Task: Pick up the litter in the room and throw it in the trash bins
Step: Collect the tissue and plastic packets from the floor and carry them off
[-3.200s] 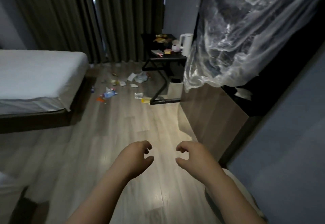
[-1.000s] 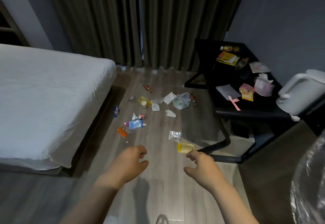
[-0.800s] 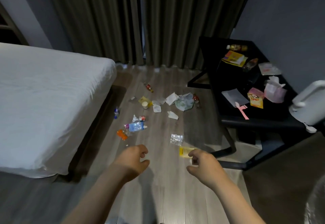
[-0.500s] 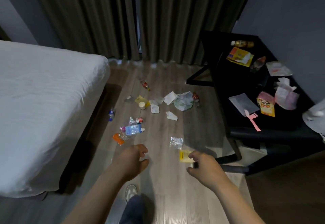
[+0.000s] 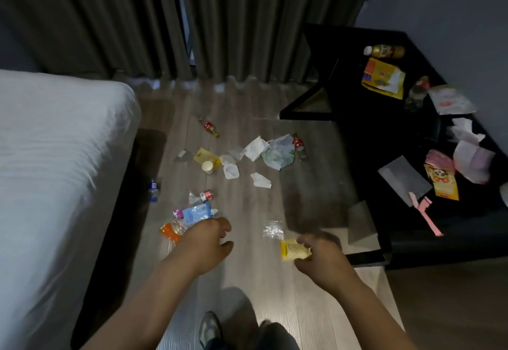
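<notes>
Litter is scattered over the wooden floor. A yellow packet (image 5: 292, 249) lies just past my right hand (image 5: 321, 257), whose loosely curled fingers hold nothing. A clear wrapper (image 5: 272, 229) sits beyond it. My left hand (image 5: 205, 242) hovers near a blue pouch (image 5: 195, 212) and an orange packet (image 5: 171, 231), fingers loosely curled and empty. Farther off lie a paper cup (image 5: 208, 167), white tissues (image 5: 257, 148), a crumpled greenish bag (image 5: 278, 152) and a small red bottle (image 5: 211, 128). No trash bin is in view.
A white bed (image 5: 55, 162) fills the left side. A black table (image 5: 390, 129) on the right carries wrappers, tissues and a bottle (image 5: 384, 51). Dark curtains (image 5: 165, 19) hang at the back. A small bottle (image 5: 154, 190) lies by the bed. My shoe (image 5: 209, 329) shows below.
I have walked from the doorway area toward the litter and bent lower. Both hands stayed empty and moved closer to the floor, the right nearing the yellow packet.
</notes>
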The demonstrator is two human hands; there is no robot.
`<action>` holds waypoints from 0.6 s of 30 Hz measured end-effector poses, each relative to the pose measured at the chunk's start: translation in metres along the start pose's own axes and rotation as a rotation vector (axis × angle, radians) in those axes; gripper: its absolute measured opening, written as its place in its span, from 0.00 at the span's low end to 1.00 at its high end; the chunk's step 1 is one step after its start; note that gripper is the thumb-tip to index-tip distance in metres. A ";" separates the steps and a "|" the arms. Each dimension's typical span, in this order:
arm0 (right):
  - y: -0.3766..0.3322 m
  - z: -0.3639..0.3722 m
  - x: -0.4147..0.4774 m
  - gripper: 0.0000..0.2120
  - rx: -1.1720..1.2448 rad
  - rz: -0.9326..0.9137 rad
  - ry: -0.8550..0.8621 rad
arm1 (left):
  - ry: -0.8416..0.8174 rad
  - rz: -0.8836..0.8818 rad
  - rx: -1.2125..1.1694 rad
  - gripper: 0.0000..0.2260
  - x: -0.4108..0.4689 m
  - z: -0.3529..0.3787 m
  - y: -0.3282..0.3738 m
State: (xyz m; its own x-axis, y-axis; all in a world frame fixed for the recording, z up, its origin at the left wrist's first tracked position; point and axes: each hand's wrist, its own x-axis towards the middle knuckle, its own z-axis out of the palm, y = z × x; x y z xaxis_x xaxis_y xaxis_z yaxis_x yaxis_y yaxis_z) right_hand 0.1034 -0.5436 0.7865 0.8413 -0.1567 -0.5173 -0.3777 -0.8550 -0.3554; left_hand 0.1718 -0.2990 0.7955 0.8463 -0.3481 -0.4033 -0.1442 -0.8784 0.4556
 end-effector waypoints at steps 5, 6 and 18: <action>0.007 -0.013 0.057 0.17 0.011 0.027 -0.026 | -0.045 0.011 0.031 0.14 0.061 -0.001 -0.004; 0.009 -0.016 0.071 0.17 0.033 0.037 -0.032 | -0.050 0.011 0.037 0.14 0.074 0.000 -0.003; 0.093 0.029 0.282 0.22 -0.083 0.011 -0.041 | -0.173 -0.030 -0.005 0.16 0.268 0.116 -0.037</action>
State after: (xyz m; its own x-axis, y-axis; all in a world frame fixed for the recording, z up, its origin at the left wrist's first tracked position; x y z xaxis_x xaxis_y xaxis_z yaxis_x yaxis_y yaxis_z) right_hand 0.2938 -0.6532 0.5849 0.8201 -0.1469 -0.5530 -0.3517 -0.8917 -0.2848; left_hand 0.3444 -0.3976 0.5786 0.7493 -0.3735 -0.5468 -0.1178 -0.8877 0.4450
